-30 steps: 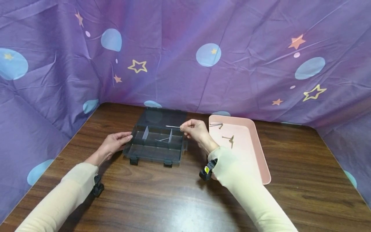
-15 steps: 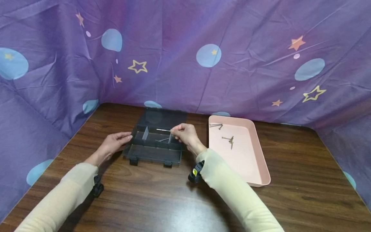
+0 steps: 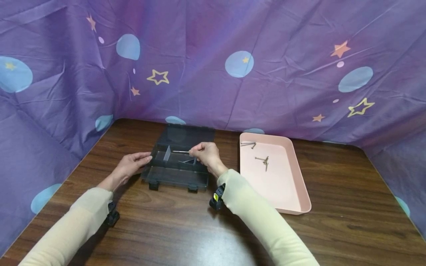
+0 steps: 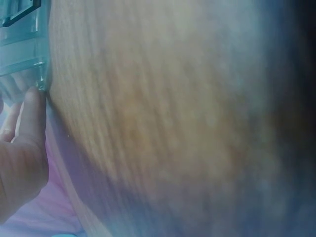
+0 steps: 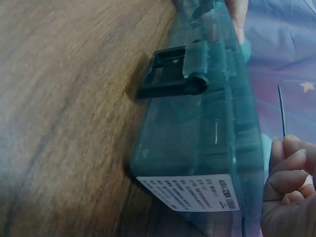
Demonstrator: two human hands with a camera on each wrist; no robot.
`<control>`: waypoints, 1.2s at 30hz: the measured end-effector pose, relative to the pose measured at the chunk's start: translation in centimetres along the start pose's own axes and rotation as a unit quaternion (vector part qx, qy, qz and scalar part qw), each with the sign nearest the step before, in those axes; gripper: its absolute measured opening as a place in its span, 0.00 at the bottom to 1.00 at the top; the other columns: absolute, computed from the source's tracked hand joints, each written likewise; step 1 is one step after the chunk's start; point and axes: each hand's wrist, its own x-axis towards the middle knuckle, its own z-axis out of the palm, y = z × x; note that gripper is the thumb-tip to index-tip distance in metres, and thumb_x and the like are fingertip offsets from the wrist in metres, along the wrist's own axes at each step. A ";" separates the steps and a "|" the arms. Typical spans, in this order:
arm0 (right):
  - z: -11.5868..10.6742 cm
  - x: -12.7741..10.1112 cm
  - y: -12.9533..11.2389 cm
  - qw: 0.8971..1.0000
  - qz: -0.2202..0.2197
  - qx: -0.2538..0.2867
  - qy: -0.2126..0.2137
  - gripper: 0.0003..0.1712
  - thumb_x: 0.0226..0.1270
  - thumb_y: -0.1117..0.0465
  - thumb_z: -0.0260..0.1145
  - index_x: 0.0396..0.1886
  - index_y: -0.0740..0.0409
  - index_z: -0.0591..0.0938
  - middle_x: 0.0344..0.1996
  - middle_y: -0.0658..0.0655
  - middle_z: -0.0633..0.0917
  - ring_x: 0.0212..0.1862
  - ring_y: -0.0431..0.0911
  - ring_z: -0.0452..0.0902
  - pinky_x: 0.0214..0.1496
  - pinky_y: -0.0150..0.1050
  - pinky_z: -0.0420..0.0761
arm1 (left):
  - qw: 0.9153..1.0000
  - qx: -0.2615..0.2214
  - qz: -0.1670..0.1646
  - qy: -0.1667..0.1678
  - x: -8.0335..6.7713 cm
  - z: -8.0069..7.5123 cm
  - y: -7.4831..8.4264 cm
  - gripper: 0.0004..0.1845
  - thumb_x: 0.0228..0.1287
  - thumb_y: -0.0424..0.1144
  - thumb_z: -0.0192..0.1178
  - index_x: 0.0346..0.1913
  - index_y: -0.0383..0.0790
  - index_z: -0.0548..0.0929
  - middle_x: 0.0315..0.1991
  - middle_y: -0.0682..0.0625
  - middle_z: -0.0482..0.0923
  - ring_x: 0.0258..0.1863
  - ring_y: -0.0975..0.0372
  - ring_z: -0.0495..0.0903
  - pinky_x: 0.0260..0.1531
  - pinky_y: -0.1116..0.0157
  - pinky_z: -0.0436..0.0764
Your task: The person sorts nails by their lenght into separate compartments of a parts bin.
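A dark translucent compartment box lies on the wooden table with its lid raised at the back. My right hand pinches a thin silver nail between thumb and fingertips, holding it level over the middle compartment. In the right wrist view the nail juts from the fingertips above the box wall. Other grey nails lie in that compartment, near its right divider, which my hand partly hides. My left hand touches the box's left side with extended fingers; its thumb meets the corner.
A pink tray stands right of the box. Grey nails lie at its back left corner, and several brass-coloured screws lie nearer its middle. Two black latches stick out from the box front. A purple curtain hangs behind.
My right hand has moved left with the nail, from beyond the box's right edge to over the middle compartment, and slightly lower. My left hand has stayed at the box's left side.
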 end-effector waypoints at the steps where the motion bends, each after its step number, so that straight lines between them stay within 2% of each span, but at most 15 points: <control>1: 0.1 0.0 0.0 1.000 -0.004 -0.004 0.002 0.03 0.55 0.69 0.69 0.26 0.67 0.83 0.15 0.46 0.79 0.14 0.35 0.65 0.12 0.24 0.62 | 1.000 -0.001 0.000 0.000 0.0 0.0 0.0 0.30 0.71 0.44 0.51 0.68 0.29 0.62 0.68 0.34 0.59 0.66 0.47 0.61 0.63 0.54 0.68; 12: 0.4 0.0 0.0 0.998 -0.014 -0.056 0.005 0.04 0.53 0.68 0.71 0.27 0.67 0.86 0.13 0.44 0.77 0.14 0.35 0.63 0.14 0.24 0.62 | 1.000 0.000 -0.002 -0.004 0.0 0.0 0.0 0.30 0.71 0.44 0.51 0.69 0.30 0.61 0.68 0.34 0.59 0.67 0.46 0.60 0.64 0.53 0.67; 19: 0.4 -0.1 -0.1 0.997 -0.018 -0.076 0.005 0.04 0.54 0.68 0.71 0.26 0.66 0.86 0.18 0.52 0.85 0.14 0.34 0.64 0.13 0.23 0.63 | 1.000 -0.001 -0.002 -0.004 -0.1 0.0 0.1 0.30 0.71 0.44 0.51 0.69 0.29 0.61 0.68 0.34 0.59 0.67 0.46 0.60 0.64 0.53 0.67; 24: 0.5 0.0 0.1 0.998 -0.015 -0.067 0.005 0.04 0.55 0.68 0.70 0.27 0.67 0.86 0.21 0.56 0.87 0.13 0.34 0.64 0.13 0.23 0.64 | 1.000 0.001 -0.003 0.001 0.1 0.0 0.0 0.30 0.71 0.45 0.52 0.68 0.29 0.62 0.68 0.34 0.60 0.66 0.47 0.61 0.64 0.54 0.68; 29: 0.3 0.0 0.2 0.999 -0.007 -0.050 0.000 0.03 0.55 0.69 0.69 0.28 0.67 0.86 0.19 0.53 0.85 0.13 0.34 0.64 0.13 0.23 0.63 | 1.000 0.002 -0.005 0.000 0.1 0.0 0.0 0.30 0.71 0.44 0.51 0.68 0.29 0.62 0.68 0.34 0.60 0.66 0.48 0.61 0.64 0.55 0.68; 32: 0.0 0.0 0.0 1.000 0.006 -0.021 -0.008 0.04 0.57 0.70 0.67 0.29 0.69 0.85 0.19 0.53 0.85 0.14 0.35 0.64 0.13 0.24 0.63 | 1.000 0.000 -0.006 -0.003 0.0 0.0 0.0 0.30 0.71 0.45 0.52 0.68 0.29 0.62 0.68 0.34 0.59 0.67 0.47 0.60 0.64 0.55 0.68; 36: -0.5 0.0 -0.4 1.000 0.019 0.019 -0.014 0.05 0.60 0.70 0.65 0.32 0.70 0.84 0.25 0.58 0.87 0.15 0.35 0.65 0.15 0.24 0.64 | 1.000 0.001 -0.005 -0.003 -0.1 0.0 0.1 0.31 0.71 0.45 0.52 0.69 0.30 0.61 0.68 0.34 0.59 0.67 0.47 0.60 0.64 0.54 0.68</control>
